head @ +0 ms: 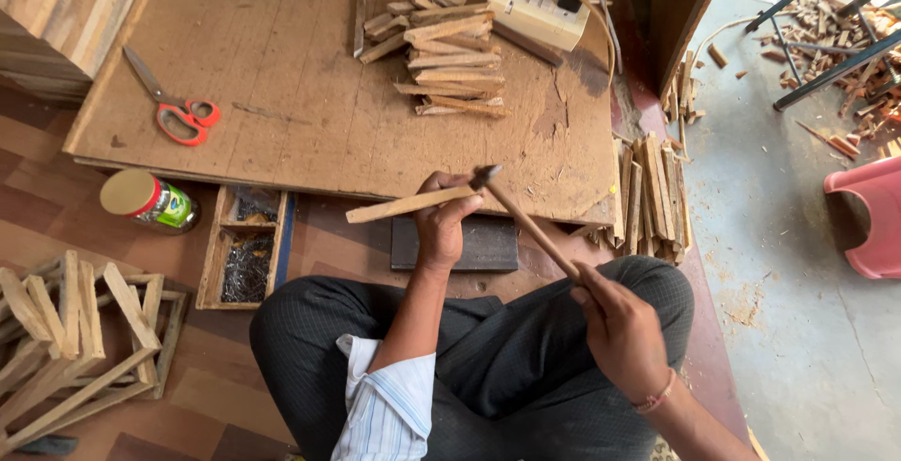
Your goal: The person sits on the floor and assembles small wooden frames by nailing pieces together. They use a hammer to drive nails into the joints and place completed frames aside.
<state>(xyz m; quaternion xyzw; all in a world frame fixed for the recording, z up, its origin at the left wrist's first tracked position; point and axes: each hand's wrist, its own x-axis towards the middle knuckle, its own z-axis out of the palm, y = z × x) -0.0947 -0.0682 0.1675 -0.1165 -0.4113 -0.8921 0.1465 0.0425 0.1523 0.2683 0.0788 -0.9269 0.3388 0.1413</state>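
My left hand [441,222] grips a thin wooden strip [399,207] that sticks out to the left, level, over the front edge of the plywood board [282,76]. My right hand [619,325] holds the wooden handle of a small hammer [526,222]. The hammer's metal head sits right at the top of my left hand, touching or just above the strip. Under my left hand lies a dark flat block [483,245]. I sit cross-legged in dark trousers behind it.
A pile of short wood strips [446,53] and a white power strip [535,8] lie on the board. Red-handled scissors [178,109] lie at its left. A jar [145,200], a nail tray [246,247] and wooden frames [75,348] sit at left. More strips [652,193] stand at right.
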